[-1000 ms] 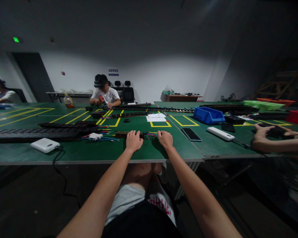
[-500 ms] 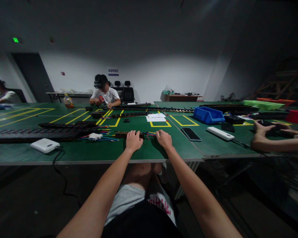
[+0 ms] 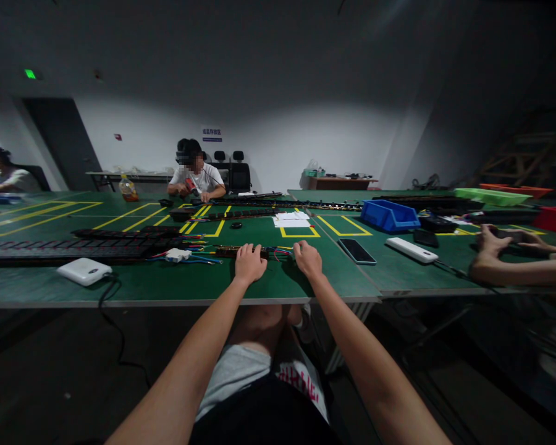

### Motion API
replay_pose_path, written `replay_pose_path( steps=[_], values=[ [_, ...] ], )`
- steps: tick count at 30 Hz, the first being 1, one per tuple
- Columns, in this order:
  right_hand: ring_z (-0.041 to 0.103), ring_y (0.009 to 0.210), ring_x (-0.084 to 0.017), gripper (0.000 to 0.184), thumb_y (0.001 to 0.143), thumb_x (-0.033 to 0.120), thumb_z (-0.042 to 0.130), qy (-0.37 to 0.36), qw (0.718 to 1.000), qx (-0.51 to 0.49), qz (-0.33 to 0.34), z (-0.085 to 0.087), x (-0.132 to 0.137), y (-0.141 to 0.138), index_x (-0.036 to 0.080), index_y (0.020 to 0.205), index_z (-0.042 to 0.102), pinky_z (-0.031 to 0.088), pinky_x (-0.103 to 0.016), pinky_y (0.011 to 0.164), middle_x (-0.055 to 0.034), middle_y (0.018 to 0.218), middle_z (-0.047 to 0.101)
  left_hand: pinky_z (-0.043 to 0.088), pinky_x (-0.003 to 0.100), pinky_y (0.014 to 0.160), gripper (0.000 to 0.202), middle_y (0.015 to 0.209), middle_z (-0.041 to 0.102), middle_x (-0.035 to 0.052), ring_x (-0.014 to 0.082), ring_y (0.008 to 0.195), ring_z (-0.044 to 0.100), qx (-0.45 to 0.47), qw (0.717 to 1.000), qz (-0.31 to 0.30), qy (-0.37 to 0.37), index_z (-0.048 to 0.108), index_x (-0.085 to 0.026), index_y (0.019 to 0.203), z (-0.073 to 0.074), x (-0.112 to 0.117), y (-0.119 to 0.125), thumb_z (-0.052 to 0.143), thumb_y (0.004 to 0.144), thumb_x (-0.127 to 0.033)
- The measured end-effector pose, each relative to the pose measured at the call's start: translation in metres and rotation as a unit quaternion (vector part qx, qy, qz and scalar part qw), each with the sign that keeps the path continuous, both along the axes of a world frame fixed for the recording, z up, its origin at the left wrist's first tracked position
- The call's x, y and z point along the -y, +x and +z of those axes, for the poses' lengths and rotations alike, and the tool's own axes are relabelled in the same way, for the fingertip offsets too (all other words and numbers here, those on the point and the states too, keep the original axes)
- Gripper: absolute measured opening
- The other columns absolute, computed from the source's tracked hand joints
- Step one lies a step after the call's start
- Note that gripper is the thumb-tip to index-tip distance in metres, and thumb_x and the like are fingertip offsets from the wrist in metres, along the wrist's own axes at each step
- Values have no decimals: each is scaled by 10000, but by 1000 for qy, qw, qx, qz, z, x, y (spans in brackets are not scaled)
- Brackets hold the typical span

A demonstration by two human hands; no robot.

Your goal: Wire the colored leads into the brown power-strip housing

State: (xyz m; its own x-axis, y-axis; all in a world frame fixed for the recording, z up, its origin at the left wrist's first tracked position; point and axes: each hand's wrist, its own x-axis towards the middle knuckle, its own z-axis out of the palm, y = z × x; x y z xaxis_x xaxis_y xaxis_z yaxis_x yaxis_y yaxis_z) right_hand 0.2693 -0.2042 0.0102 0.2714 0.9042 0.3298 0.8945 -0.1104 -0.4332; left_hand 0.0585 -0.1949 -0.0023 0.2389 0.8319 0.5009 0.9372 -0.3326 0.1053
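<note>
A short dark wiring strip (image 3: 226, 252) lies crosswise on the green table in front of me. My left hand (image 3: 251, 264) is closed over its right part, with the fingers curled down onto it. Thin coloured wires (image 3: 280, 252) come out of the strip's right end, red and blue among them. At those wire ends is my right hand (image 3: 308, 260), its thumb and fingers pinched together; the exact wires between them are partly hidden. To the left, more loose wire ends and a white connector (image 3: 178, 254) lie by a long dark harness (image 3: 74, 248).
White power banks (image 3: 84, 272) with cables lie on the left and right. A phone (image 3: 356, 251) is right of my hands, before a blue bin (image 3: 389, 214). White papers (image 3: 291, 219) lie farther back. A co-worker sits opposite; another person's hands (image 3: 495, 247) hold a dark object at right.
My right hand has shifted very slightly right and up at the wire ends. My left hand stays on the strip. The hands of the person at right have moved a little.
</note>
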Motion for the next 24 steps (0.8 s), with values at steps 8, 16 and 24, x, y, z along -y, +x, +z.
replay_pose_path(
  steps=[8, 16, 24],
  values=[
    [665, 1078, -251, 541, 1083, 470, 287, -35, 997, 57, 32, -4, -7, 0, 189, 1086, 749, 444, -311, 887, -143, 1161, 733, 306, 464, 1220, 498, 1437, 591, 182, 324, 1394, 474, 3, 1000, 1, -4, 594, -129, 1400, 1, 1, 1, 542, 929, -282],
    [690, 945, -219, 584, 1084, 447, 271, -22, 1000, 14, 12, -2, -2, 1, 183, 970, 781, 440, -275, 810, -138, 1051, 757, 314, 469, 1219, 511, 1446, 592, 174, 327, 1398, 476, -2, 1000, 3, 1, 595, -132, 1407, -1, -1, 0, 535, 925, -290],
    [678, 993, -218, 492, 1079, 438, 308, 0, 1000, 3, 5, 0, 0, -1, 195, 1192, 721, 436, -280, 825, -129, 1136, 746, 327, 475, 1215, 492, 1427, 605, 176, 327, 1380, 490, -2, 1000, 0, 12, 607, -138, 1392, -3, -2, 0, 525, 933, -292]
  ],
)
